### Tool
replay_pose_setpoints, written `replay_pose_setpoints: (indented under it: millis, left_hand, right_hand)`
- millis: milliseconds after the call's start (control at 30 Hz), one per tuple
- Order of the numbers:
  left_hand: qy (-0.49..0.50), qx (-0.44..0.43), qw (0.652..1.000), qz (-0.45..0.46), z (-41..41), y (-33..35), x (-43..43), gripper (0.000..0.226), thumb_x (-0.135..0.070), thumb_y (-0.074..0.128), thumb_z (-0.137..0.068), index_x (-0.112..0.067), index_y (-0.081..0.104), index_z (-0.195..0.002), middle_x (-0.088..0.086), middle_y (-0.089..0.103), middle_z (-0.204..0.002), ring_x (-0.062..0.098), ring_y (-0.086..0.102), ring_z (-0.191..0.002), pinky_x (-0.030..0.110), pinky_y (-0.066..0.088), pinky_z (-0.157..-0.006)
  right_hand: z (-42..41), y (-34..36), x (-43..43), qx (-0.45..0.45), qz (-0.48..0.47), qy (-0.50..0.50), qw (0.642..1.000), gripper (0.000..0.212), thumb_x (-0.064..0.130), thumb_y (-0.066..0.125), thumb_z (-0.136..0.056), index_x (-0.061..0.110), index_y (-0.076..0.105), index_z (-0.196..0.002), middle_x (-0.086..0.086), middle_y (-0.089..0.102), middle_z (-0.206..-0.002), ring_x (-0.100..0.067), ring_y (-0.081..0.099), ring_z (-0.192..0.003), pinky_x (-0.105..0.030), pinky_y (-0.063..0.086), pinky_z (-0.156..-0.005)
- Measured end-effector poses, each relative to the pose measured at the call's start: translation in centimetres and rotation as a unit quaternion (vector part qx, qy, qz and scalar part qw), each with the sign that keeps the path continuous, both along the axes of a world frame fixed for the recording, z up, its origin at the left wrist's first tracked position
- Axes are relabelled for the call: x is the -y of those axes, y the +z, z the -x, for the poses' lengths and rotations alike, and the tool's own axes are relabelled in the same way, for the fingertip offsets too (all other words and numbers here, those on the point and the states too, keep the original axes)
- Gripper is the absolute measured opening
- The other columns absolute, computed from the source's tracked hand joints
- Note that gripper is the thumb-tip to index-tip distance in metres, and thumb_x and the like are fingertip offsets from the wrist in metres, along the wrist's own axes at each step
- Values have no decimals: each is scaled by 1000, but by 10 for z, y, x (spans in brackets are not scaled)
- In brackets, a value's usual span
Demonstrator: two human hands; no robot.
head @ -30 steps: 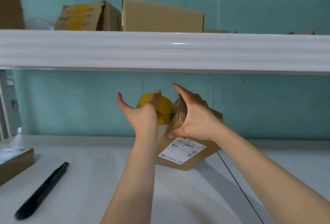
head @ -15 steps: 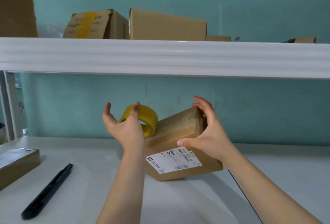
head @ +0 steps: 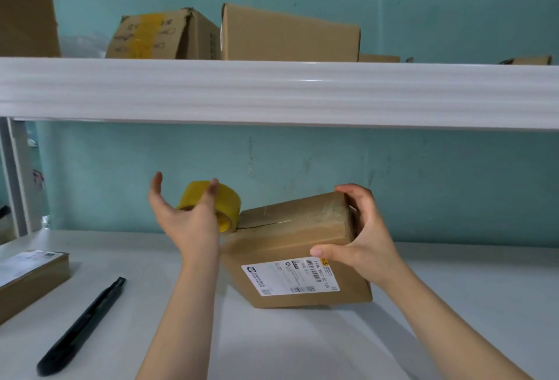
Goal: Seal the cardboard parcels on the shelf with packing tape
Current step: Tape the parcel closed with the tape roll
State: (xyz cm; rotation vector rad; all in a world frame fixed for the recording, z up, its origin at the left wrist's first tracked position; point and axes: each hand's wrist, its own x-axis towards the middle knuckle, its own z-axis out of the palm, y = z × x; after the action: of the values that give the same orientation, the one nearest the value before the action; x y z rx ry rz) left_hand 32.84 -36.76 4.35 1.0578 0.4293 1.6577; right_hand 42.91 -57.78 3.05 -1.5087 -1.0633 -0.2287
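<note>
A small cardboard parcel (head: 290, 237) with a white shipping label stands tilted on one edge on the white lower shelf (head: 302, 343). My right hand (head: 360, 237) grips its right end, thumb on the front face and fingers over the top corner. My left hand (head: 184, 219) holds a yellow roll of packing tape (head: 225, 204) against the parcel's left end, next to the flap seam. Clear tape lies along the parcel's top face.
A black utility knife (head: 81, 328) lies at the front left of the shelf. Another flat labelled parcel (head: 27, 276) sits at the far left. Several cardboard boxes (head: 290, 34) stand on the upper shelf (head: 272, 92), whose rail hangs over my hands.
The left hand has drawn the tape roll leftward along the parcel to its left end. The parcel has tipped flatter, and my right hand has shifted to its right end.
</note>
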Motion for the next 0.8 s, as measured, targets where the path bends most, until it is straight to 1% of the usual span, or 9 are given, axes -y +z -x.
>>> replay_pose_setpoints:
  millis: [100,167,233,333,433,500,567,700,800]
  left_hand:
    - [14,33,999,38,1,2,-10,69,-13,76,-74,-28,42,-131,4,34,-147,4,32,-132,20,29,-106]
    - [52,-12,998,-14,6,-3,-13,70,-8,75,-74,-28,41,-133,3,27,-151,9,41,-129,10,34,-95]
    - [79,-70,990,-90,10,-11,-14,70,-6,74,-76,-27,41,-134,3,7,-158,8,48,-123,12,40,-91]
    - [71,-140,983,-96,9,-17,-18,69,-8,74,-76,-28,42,-134,4,1,-160,-12,35,-128,13,34,-90]
    - [26,-181,982,-48,-1,-28,-19,71,-7,73,-75,-28,41,-134,7,4,-159,8,13,-144,9,16,-98]
    - [17,-194,980,-44,-10,-40,-14,69,-7,72,-76,-25,42,-135,8,8,-159,11,13,-144,8,14,-97]
    - [5,-207,977,-43,-20,-52,-10,66,-6,72,-76,-23,44,-134,10,14,-158,14,17,-144,12,16,-98]
    - [-30,-222,974,-28,-32,-57,-3,66,-4,72,-75,-21,45,-132,13,29,-150,24,32,-137,18,23,-96]
    - [-29,-256,965,-52,-34,-58,-1,65,0,71,-75,-18,45,-132,11,33,-146,25,38,-131,18,26,-92]
  right_hand:
    - [-4,-1,1,-4,-3,7,1000,95,36,91,-34,41,44,-117,6,50,-123,-15,51,-116,-46,44,-101]
    - [-9,-4,1,-7,-7,11,1000,97,41,92,-32,40,45,-117,6,50,-125,-16,50,-119,-47,42,-102]
    - [-12,-8,3,-17,-11,19,1000,98,45,93,-30,39,46,-117,5,51,-125,-18,50,-119,-48,42,-102]
    - [-16,-13,5,-33,-7,42,999,101,48,93,-27,35,47,-117,4,54,-121,-20,55,-113,-44,47,-98]
    - [-23,-20,9,-38,4,37,999,98,37,93,-29,35,47,-116,9,58,-114,-15,57,-108,-34,50,-93]
    - [-29,-27,15,-45,17,35,998,97,34,92,-31,36,47,-117,16,60,-111,-7,58,-107,-25,50,-90]
    - [-35,-35,22,-61,32,35,997,102,38,93,-29,36,47,-120,20,60,-113,-3,57,-111,-22,48,-91]
    - [-47,-38,32,-98,83,36,991,110,46,93,-28,42,43,-126,15,52,-131,-3,49,-123,-29,43,-102]
    - [-53,-24,36,-99,205,20,974,110,60,87,-35,51,36,-132,13,37,-147,-8,35,-136,-39,30,-114]
